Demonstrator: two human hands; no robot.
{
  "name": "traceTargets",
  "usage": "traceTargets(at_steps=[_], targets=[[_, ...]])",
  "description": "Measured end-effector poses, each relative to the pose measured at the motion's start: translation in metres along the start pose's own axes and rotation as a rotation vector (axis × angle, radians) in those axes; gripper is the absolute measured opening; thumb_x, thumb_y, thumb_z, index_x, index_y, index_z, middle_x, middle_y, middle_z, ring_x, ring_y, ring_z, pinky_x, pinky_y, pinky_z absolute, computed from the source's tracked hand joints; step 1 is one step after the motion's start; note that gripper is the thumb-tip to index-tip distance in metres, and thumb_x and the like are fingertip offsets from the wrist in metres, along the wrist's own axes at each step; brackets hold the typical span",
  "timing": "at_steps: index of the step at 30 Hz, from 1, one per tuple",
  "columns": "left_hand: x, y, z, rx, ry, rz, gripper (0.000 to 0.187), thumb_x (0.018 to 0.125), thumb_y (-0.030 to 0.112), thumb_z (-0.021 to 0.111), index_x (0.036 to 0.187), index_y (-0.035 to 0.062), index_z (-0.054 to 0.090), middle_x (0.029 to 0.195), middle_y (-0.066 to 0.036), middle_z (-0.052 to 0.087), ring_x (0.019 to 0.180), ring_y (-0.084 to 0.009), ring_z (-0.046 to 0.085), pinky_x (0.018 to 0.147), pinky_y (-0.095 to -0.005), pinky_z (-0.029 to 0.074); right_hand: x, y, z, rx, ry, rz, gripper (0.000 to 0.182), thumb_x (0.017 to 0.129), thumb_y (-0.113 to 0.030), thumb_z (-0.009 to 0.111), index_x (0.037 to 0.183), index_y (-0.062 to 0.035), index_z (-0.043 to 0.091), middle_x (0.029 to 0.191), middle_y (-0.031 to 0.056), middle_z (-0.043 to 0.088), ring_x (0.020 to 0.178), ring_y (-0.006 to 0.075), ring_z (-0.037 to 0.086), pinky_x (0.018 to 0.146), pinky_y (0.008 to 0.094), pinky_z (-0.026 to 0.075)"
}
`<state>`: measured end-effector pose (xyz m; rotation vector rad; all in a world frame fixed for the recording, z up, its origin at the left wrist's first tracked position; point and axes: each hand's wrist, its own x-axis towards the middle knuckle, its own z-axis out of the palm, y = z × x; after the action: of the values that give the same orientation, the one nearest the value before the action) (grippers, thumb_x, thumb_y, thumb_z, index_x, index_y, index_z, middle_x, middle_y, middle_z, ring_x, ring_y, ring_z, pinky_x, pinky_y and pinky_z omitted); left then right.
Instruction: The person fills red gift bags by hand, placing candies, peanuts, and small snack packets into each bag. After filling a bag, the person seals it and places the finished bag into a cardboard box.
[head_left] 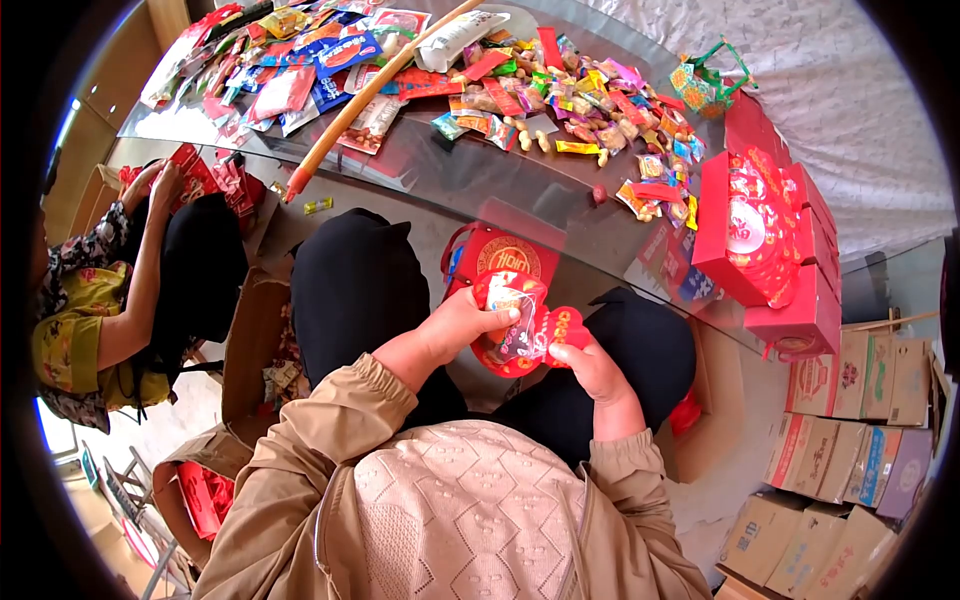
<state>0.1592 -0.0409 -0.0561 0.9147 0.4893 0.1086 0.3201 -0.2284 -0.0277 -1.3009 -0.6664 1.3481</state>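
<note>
My left hand (455, 328) is closed on the left side of a red, gourd-shaped pouch (500, 350) with a clear window, its thumb lying across the top. Something pale and printed shows inside the window. On the pouch's narrower right part, my right hand (592, 368) pinches the edge with thumb and fingers. The pouch is held above my lap. Just behind it, a red box (512, 256) with a gold round emblem stands between my knees, partly hidden by the pouch and my left hand.
A glass table (450, 187) holds wrapped sweets (590, 95), flat packets (345, 52), a wooden stick (370, 92) and red boxes (725, 235). Another person (110, 290) sits at left. Cartons (255, 355) stand beside my legs; more cartons (830, 455) are stacked at right.
</note>
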Motion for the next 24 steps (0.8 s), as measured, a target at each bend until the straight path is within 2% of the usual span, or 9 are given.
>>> traceTargets(at_steps=[1,5,8,10,15,18,22,23,24], targets=[[0.000,0.000,-0.001,-0.016,-0.014,-0.019,0.042,0.090,0.020,0.077,0.126,0.0031,0.063,0.113,-0.007,0.072,0.100,-0.0156,0.068,0.092,-0.0345,0.054,0.000,0.002,-0.003,-0.005,-0.005,0.021,0.037,0.097,-0.012,0.057,0.132,-0.0010,0.060,0.125,0.0015,0.065,0.117,0.0127,0.058,0.104,0.0308,0.043],[-0.001,0.001,-0.003,0.053,0.058,-0.001,0.029,0.091,0.019,0.076,0.114,0.0036,0.067,0.098,-0.004,0.073,0.085,-0.0139,0.067,0.080,-0.0314,0.054,0.002,0.000,0.001,-0.053,-0.002,-0.012,0.035,0.099,-0.011,0.056,0.132,-0.0006,0.059,0.126,0.0025,0.065,0.117,0.0129,0.059,0.103,0.0310,0.044],[-0.001,0.007,-0.006,0.099,0.190,0.039,0.016,0.092,0.017,0.075,0.098,0.0048,0.068,0.080,0.000,0.069,0.068,-0.0104,0.059,0.065,-0.0273,0.049,0.008,0.001,-0.001,-0.139,0.119,-0.052,0.032,0.100,-0.009,0.055,0.130,0.0000,0.060,0.122,0.0024,0.066,0.112,0.0120,0.061,0.099,0.0301,0.047],[-0.003,0.010,-0.002,0.058,0.231,0.039,0.017,0.091,0.014,0.076,0.101,0.0019,0.069,0.083,-0.001,0.068,0.070,-0.0092,0.060,0.066,-0.0273,0.051,0.009,0.003,-0.003,-0.187,0.134,-0.071,0.027,0.101,-0.011,0.057,0.125,0.0006,0.063,0.116,0.0017,0.069,0.105,0.0106,0.063,0.094,0.0289,0.049],[-0.001,0.007,-0.008,0.038,0.210,0.023,0.021,0.092,0.015,0.075,0.107,0.0031,0.069,0.088,-0.001,0.071,0.074,-0.0099,0.063,0.069,-0.0272,0.052,0.008,0.002,-0.006,-0.275,0.183,-0.084,0.022,0.101,-0.013,0.059,0.116,0.0018,0.066,0.105,0.0016,0.069,0.093,0.0090,0.060,0.085,0.0303,0.050],[-0.001,0.006,-0.014,0.050,0.206,-0.007,0.024,0.093,0.015,0.074,0.112,0.0033,0.068,0.094,-0.003,0.072,0.079,-0.0112,0.065,0.073,-0.0277,0.053,0.008,-0.006,-0.001,-0.307,0.232,-0.101,0.018,0.100,-0.013,0.061,0.105,0.0039,0.066,0.101,0.0046,0.069,0.094,0.0090,0.059,0.084,0.0288,0.049],[0.000,0.002,-0.022,-0.041,0.214,0.042,0.025,0.094,0.015,0.071,0.114,0.0017,0.067,0.099,-0.005,0.072,0.086,-0.0131,0.067,0.079,-0.0293,0.054,0.009,0.001,-0.013,-0.307,0.294,-0.326,0.024,0.102,-0.017,0.055,0.090,0.0024,0.063,0.102,0.0109,0.070,0.104,0.0147,0.059,0.093,0.0310,0.045],[0.001,0.001,-0.019,-0.061,0.258,0.078,0.020,0.093,0.018,0.073,0.103,0.0018,0.069,0.086,-0.002,0.069,0.074,-0.0108,0.062,0.067,-0.0273,0.050,0.008,-0.005,-0.010,-0.233,0.314,-0.377,0.028,0.103,-0.019,0.053,0.087,0.0015,0.062,0.103,0.0126,0.070,0.106,0.0168,0.060,0.096,0.0321,0.044],[0.002,0.000,-0.020,-0.081,0.258,0.079,0.020,0.094,0.019,0.073,0.104,0.0022,0.068,0.085,-0.002,0.068,0.073,-0.0108,0.061,0.066,-0.0273,0.050,0.008,-0.008,-0.009,-0.159,0.336,-0.429,0.032,0.104,-0.021,0.050,0.083,0.0006,0.061,0.104,0.0143,0.071,0.108,0.0190,0.060,0.098,0.0333,0.043]])
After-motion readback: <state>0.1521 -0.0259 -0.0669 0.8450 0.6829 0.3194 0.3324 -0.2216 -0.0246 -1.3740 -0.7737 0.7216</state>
